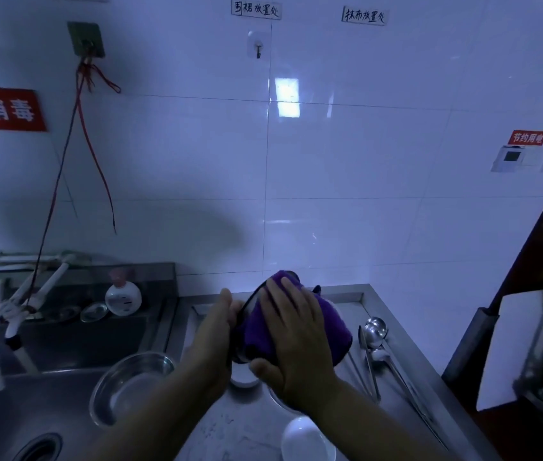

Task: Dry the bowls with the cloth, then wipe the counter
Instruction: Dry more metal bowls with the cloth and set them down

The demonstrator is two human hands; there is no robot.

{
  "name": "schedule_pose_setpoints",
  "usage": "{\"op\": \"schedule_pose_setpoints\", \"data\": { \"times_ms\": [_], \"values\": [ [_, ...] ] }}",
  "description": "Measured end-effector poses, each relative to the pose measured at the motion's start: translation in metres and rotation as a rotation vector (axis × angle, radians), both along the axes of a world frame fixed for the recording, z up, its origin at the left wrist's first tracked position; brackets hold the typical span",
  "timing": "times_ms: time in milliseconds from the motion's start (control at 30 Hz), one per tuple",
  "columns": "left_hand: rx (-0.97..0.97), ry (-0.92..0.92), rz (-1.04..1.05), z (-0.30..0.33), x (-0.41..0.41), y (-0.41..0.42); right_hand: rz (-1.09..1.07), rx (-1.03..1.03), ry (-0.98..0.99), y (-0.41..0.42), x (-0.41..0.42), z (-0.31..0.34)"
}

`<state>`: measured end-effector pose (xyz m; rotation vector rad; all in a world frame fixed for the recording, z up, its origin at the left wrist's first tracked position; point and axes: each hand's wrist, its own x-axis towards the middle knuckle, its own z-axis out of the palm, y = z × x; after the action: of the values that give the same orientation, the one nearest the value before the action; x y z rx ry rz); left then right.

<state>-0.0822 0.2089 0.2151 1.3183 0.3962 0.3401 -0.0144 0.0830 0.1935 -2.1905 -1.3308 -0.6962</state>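
1. White glossy wall tiles (346,161) rise behind a stainless steel counter (250,424), with a steel sink basin (14,404) set to its left.
2. We hold a dark-rimmed metal bowl (246,304) tilted on edge above the counter, its mouth facing right and largely hidden.
3. Our left hand (216,327) grips the bowl from the left side, thumb up along the rim; the other fingers go behind the bowl and we cannot see them.
4. Our right hand (296,341) lies flat, fingers straight and spread, pressing a purple terry cloth (330,331) against the bowl.
5. That cloth drapes over the bowl's right side, sandwiched between the right palm and the bowl, with a fold poking out above the fingertips.
6. A shallow clear glass bowl (130,387) rests on the ledge between sink and counter, just left of our left forearm.
7. A white ceramic bowl (306,440) sits on the counter near the lower edge, beneath our right forearm.
8. Another small white dish (243,380) shows directly under the held bowl.
9. Steel ladles and tongs (374,344) lie on the counter to the right of the cloth, apart from it.
10. A white soap bottle with a pink pump (123,296) stands at the back of the sink.
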Motion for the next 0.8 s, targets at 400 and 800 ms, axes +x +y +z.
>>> {"op": "schedule_pose_setpoints", "data": {
  "times_ms": [400,800],
  "values": [
    [0.011,0.005,0.091,0.000,-0.003,-0.018,-0.149,0.320,0.328,0.012,0.014,0.038],
    [-0.091,-0.087,0.121,0.005,-0.005,-0.008,-0.084,0.738,1.171,0.004,0.031,0.059]
  ]
}}
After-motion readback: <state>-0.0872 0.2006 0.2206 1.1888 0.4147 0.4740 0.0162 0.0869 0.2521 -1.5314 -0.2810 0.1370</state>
